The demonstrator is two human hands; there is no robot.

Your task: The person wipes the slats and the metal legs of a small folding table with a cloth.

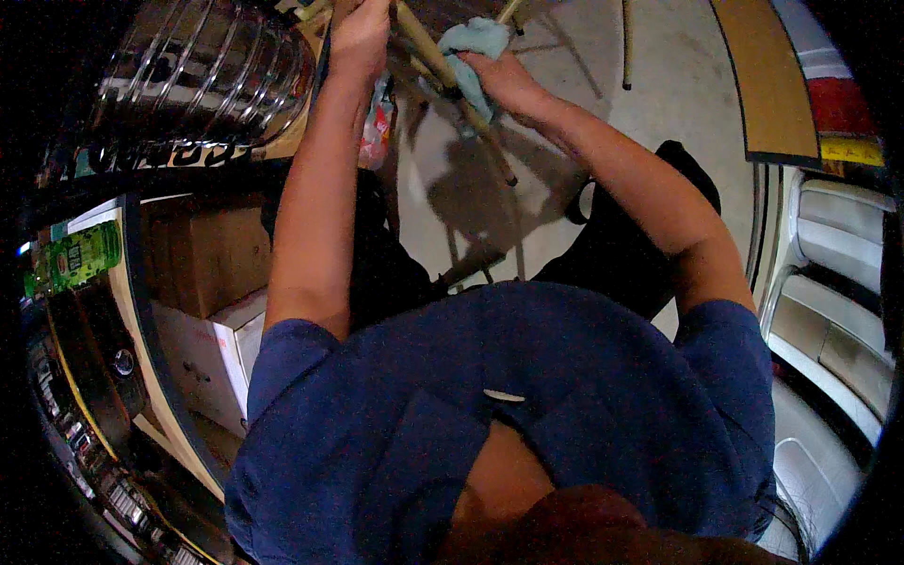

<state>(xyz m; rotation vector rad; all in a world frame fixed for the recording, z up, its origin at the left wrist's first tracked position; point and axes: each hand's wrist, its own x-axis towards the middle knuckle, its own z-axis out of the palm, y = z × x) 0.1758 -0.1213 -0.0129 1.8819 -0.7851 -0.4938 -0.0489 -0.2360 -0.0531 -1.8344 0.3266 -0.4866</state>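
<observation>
We look down past our blue shirt [527,395] at both arms reaching up toward a slanted wooden leg [450,80], which serves as our landmark. Our right hand [507,80] lies just right of the leg, fingers curled and pressing a light blue cloth [476,47] against the wood; the cloth wraps around the leg and bunches above the knuckles. Our left hand [361,38] sits just left of the leg at the top edge, closed around something there, though we cannot tell exactly what it grips, since the fingers run out of view. A crinkled colourful wrapper [377,127] hangs below that hand, left of the leg. Farther left of the leg stands a large ribbed clear container [202,71], and below it cardboard boxes [212,254] and a green bottle [80,256]. Beneath the leg spreads the pale floor [650,94] with shadows. Far right of the leg lies a tan board [767,80].
</observation>
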